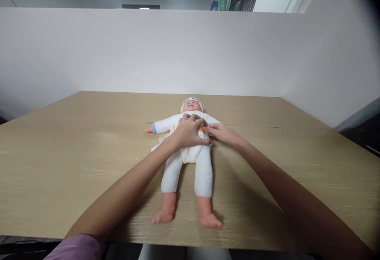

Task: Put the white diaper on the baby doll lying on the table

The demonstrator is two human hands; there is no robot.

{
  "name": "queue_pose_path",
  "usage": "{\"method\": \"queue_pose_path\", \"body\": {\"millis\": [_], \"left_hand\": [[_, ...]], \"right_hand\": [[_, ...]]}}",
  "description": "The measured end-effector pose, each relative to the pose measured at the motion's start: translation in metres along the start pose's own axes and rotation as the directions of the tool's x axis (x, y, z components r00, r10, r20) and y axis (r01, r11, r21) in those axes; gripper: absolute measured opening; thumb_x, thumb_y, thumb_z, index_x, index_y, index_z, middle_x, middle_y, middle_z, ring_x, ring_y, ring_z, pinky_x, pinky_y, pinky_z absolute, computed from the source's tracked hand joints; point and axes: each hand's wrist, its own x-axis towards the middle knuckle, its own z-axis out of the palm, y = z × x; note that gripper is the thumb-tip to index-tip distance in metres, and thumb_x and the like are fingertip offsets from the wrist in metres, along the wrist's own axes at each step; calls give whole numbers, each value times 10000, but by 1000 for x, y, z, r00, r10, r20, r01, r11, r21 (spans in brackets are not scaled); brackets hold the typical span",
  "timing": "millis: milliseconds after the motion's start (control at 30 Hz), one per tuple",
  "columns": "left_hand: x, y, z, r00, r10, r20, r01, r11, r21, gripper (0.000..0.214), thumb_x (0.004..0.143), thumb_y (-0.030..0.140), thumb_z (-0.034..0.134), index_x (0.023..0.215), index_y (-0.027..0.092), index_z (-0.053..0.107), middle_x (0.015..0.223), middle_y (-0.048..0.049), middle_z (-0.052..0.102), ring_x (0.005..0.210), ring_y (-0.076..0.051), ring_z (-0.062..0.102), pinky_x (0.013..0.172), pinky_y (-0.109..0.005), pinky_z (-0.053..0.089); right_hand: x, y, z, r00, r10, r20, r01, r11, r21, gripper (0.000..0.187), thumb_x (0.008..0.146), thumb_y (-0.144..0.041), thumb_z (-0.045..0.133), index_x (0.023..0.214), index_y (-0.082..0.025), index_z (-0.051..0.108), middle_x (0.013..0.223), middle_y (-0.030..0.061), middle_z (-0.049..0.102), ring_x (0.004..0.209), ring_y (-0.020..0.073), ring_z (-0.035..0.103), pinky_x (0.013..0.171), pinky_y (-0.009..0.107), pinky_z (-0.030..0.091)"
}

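Note:
A baby doll (190, 165) in a white romper and white cap lies on its back on the wooden table (74, 153), head away from me, bare feet toward me. My left hand (190, 131) rests on the doll's chest with its fingers curled on the front of the garment. My right hand (219, 132) sits just beside it, pinching the cloth at the chest where a small orange patch shows. Both hands cover the chest and the doll's right-side arm.
White partition walls (118, 54) stand behind and to the right of the table. A white cloth edge (157, 145) pokes out from under the doll's left side. The table's front edge runs close to my body.

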Motion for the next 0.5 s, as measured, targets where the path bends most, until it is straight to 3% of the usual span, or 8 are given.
{"method": "queue_pose_path", "body": {"millis": [133,200,267,367,500], "left_hand": [[0,-3,-4,1000,-1,0,1,998,-65,766,694,616,806,1354,282,607,1368,-94,625,1289,-411,463,1077,-564,419],[0,-12,-15,997,10,72,1,988,-153,844,700,608,815,1429,274,549,1409,-88,622,1360,-406,436,1103,-544,418],[-2,-25,-26,981,57,185,-4,962,-274,832,733,612,806,1452,291,538,1440,-71,617,1398,-383,446,1101,-502,444],[-9,-45,-34,970,112,216,-5,897,-441,673,845,595,730,1435,315,564,1480,-46,600,1363,-326,538,1076,-439,486],[-24,-54,-20,993,117,12,-95,856,-508,527,986,519,579,1450,273,536,1530,-63,563,1426,-285,501,1178,-433,420]], "right_hand": [[-10,5,24,981,-118,-152,125,992,34,426,920,-634,615,862,-212,627,788,6,619,695,167,574,626,299,453],[-26,7,33,934,-236,-269,239,971,-23,368,964,-580,593,1018,-221,656,972,54,678,845,205,645,735,336,535],[-43,8,39,863,-400,-310,362,916,-173,339,1022,-504,536,1198,-248,670,1189,92,683,1073,248,657,938,407,551],[-62,11,41,807,-559,-192,467,802,-372,422,1077,-413,435,1465,-305,561,1480,83,582,1398,279,508,1201,504,389],[-65,14,39,805,-586,-90,494,747,-444,493,1096,-388,380,1580,-316,435,1583,67,508,1473,271,442,1236,521,347]]}}
